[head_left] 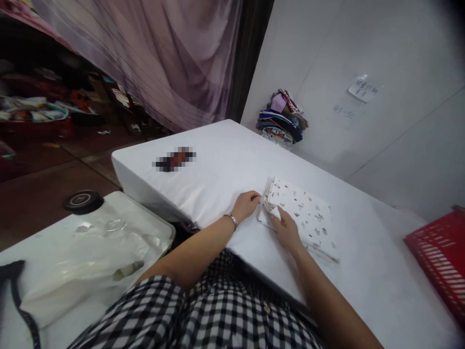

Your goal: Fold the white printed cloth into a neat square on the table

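Note:
A folded white cloth with small dark prints (pixel 307 213) lies on the white padded table (pixel 218 165). My left hand (pixel 246 203), a bracelet on its wrist, curls its fingers against the cloth's near left corner. My right hand (pixel 286 228) lies over the cloth's near edge, fingers pinching the fabric layers at that corner. Both hands meet at the same corner of the cloth.
A stack of folded coloured fabrics (pixel 283 118) sits at the table's far end by the white wall. A red plastic basket (pixel 441 261) stands at the right. A side table at the left holds a clear plastic bag (pixel 90 252) and a black lid (pixel 83 201). A small dark blurred object (pixel 176 159) lies on the table.

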Available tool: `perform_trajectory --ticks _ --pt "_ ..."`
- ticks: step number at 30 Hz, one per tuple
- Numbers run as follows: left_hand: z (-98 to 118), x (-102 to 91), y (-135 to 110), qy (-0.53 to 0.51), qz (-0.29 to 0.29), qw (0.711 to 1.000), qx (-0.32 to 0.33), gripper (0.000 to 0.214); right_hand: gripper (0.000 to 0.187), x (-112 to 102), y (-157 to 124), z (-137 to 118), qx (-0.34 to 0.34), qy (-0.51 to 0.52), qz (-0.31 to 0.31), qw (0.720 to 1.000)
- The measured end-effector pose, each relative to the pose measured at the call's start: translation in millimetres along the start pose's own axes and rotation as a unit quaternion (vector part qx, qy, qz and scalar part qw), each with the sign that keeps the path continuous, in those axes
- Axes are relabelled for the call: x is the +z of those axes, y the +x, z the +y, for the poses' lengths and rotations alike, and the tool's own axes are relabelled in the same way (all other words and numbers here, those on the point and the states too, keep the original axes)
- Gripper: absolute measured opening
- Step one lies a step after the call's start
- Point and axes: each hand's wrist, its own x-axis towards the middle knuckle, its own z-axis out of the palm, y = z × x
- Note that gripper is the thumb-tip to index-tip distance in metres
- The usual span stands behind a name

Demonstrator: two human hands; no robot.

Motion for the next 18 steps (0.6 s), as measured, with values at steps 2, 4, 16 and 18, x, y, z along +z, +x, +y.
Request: perform_trajectory --ticks 2,4,16,18 --pt "0.9 -1.4 0.4 0.001 0.022 1.0 -0.002 0.021 0.049 5.3 -5.7 2.2 -0.067 -0.121 -0.031 0.99" --pt "1.6 -1.9 1.0 0.0 0.031 1.0 -0.001 0.021 0.054 9.9 -9.8 3.9 -0.112 -0.199 -0.048 0.972" --pt "7.4 -3.4 -3.8 0.06 -0.027 0.998 0.002 0.021 0.044 -14.4 9.9 5.7 0.168 0.156 0.137 0.964" --pt "9.0 -3.4 -5.4 0.081 -0.04 0.996 0.011 0.02 0.044 -18.1 12.6 6.1 0.206 0.208 0.15 0.944"
